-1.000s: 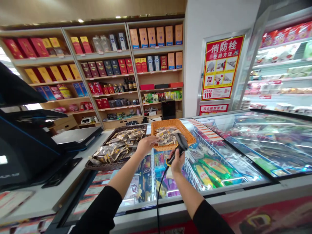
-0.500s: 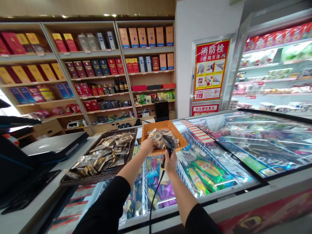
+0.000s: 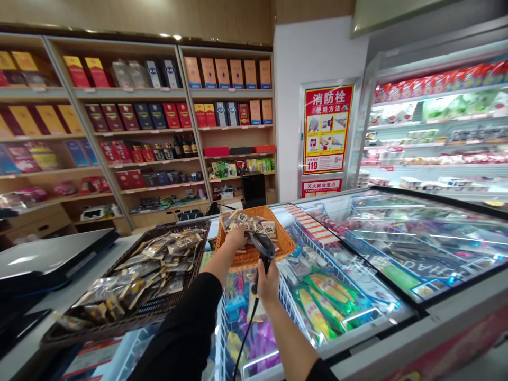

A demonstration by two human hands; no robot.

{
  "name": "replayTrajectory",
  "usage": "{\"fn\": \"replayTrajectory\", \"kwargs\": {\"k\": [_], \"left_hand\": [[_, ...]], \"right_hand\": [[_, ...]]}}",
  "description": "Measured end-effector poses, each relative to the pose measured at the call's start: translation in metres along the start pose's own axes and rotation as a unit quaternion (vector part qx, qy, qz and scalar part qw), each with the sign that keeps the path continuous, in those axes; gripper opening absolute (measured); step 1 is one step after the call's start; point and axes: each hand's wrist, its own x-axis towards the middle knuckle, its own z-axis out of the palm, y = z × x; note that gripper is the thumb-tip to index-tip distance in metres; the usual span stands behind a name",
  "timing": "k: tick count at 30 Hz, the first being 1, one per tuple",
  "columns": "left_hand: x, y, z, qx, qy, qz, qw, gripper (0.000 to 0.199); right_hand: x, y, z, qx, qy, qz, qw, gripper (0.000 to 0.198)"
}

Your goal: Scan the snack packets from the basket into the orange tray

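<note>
My right hand [image 3: 267, 281] is wrapped round the handle of a black handheld barcode scanner [image 3: 263, 244], whose cable hangs down toward me. The scanner's head tilts over an orange wicker basket [image 3: 283, 239] standing on the glass freezer top. Inside it lie several small snack packets with tan labels. My left hand [image 3: 237, 236] reaches over the basket's near left rim, its fingers closed at a small snack packet [image 3: 240, 217]; the fingertips are partly hidden. Left of the basket, a dark brown wicker tray [image 3: 146, 312] holds a heap of similar packets.
The glass-topped freezer [image 3: 357, 338] holds bagged goods, including green corn packs [image 3: 321, 299]. At the left is a counter with a flat silver-topped device [image 3: 59, 254]. Shelves of boxes [image 3: 234, 127] line the back wall. A lit refrigerated display [image 3: 436, 127] stands at the right.
The view has shifted, bringing the baskets lower and left in the picture. My left hand has shifted slightly within the orange basket; the scanner stays in my right hand.
</note>
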Motion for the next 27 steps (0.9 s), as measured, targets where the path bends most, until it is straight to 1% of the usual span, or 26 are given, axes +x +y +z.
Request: {"fn": "replayTrajectory", "kwargs": {"k": [1,3,5,6,7,9,10,11,12,13,14,15,17,18,19,20,21,22,23,24,25,26,27], "left_hand": [[-0.002,-0.002,-0.004,0.000,0.000,0.000,1.000,0.059],[-0.012,-0.010,-0.015,-0.004,0.015,0.014,1.000,0.055],[-0.028,-0.024,-0.030,0.009,0.046,0.023,0.999,0.047],[-0.037,-0.033,-0.039,0.030,0.065,0.016,0.997,0.044],[-0.047,-0.043,-0.047,0.059,0.083,-0.001,0.995,0.042],[-0.067,-0.066,-0.062,0.122,0.105,-0.062,0.985,0.043],[-0.076,-0.077,-0.067,0.141,0.098,-0.101,0.980,0.044],[-0.084,-0.088,-0.072,0.147,0.078,-0.137,0.976,0.045],[-0.091,-0.098,-0.076,0.143,0.051,-0.163,0.975,0.045],[-0.096,-0.108,-0.078,0.131,0.024,-0.171,0.976,0.044],[-0.101,-0.116,-0.080,0.116,0.002,-0.158,0.981,0.045],[-0.104,-0.123,-0.082,0.100,-0.013,-0.131,0.986,0.049],[-0.110,-0.132,-0.085,0.076,-0.016,-0.083,0.994,0.062],[-0.113,-0.135,-0.087,0.065,-0.009,-0.077,0.995,0.064],[-0.116,-0.137,-0.090,0.053,0.006,-0.084,0.995,0.061],[-0.119,-0.137,-0.092,0.036,0.032,-0.100,0.994,0.054],[-0.122,-0.136,-0.094,0.011,0.072,-0.122,0.990,0.045],[-0.125,-0.133,-0.095,-0.028,0.120,-0.145,0.982,0.037],[-0.127,-0.129,-0.095,-0.086,0.171,-0.168,0.967,0.029],[-0.128,-0.123,-0.094,-0.164,0.216,-0.191,0.943,0.025],[-0.129,-0.117,-0.091,-0.258,0.245,-0.210,0.910,0.023],[-0.129,-0.110,-0.086,-0.360,0.258,-0.223,0.868,0.023],[-0.128,-0.102,-0.079,-0.455,0.256,-0.229,0.822,0.024]], "right_hand": [[0.000,-0.001,-0.001,-0.002,-0.005,0.002,1.000,0.046],[0.001,-0.004,-0.003,-0.011,-0.014,0.008,1.000,0.047],[0.001,-0.008,-0.006,-0.023,-0.021,0.013,0.999,0.048],[0.001,-0.010,-0.007,-0.030,-0.022,0.016,0.999,0.048],[0.001,-0.011,-0.009,-0.035,-0.027,0.021,0.999,0.048],[0.000,-0.014,-0.012,-0.043,-0.039,0.031,0.998,0.048],[-0.001,-0.014,-0.014,-0.047,-0.040,0.037,0.997,0.048],[-0.002,-0.015,-0.015,-0.048,-0.037,0.042,0.997,0.047],[-0.003,-0.015,-0.017,-0.046,-0.035,0.042,0.997,0.047],[-0.004,-0.015,-0.017,-0.041,-0.031,0.039,0.998,0.046],[-0.006,-0.016,-0.018,-0.033,-0.028,0.033,0.999,0.046],[-0.008,-0.016,-0.018,-0.023,-0.026,0.023,0.999,0.045],[-0.012,-0.017,-0.018,0.002,-0.027,0.001,1.000,0.044],[-0.015,-0.018,-0.018,0.015,-0.032,-0.009,0.999,0.042],[-0.017,-0.019,-0.017,0.027,-0.039,-0.016,0.999,0.041],[-0.020,-0.019,-0.017,0.040,-0.049,-0.020,0.998,0.039],[-0.022,-0.020,-0.017,0.052,-0.061,-0.019,0.997,0.036],[-0.024,-0.021,-0.016,0.066,-0.075,-0.016,0.995,0.033],[-0.025,-0.022,-0.016,0.082,-0.091,-0.010,0.992,0.031],[-0.027,-0.023,-0.015,0.101,-0.109,-0.002,0.989,0.029],[-0.028,-0.024,-0.014,0.122,-0.129,0.008,0.984,0.028],[-0.029,-0.024,-0.013,0.143,-0.148,0.020,0.978,0.028],[-0.030,-0.025,-0.011,0.163,-0.168,0.033,0.972,0.028]]}}
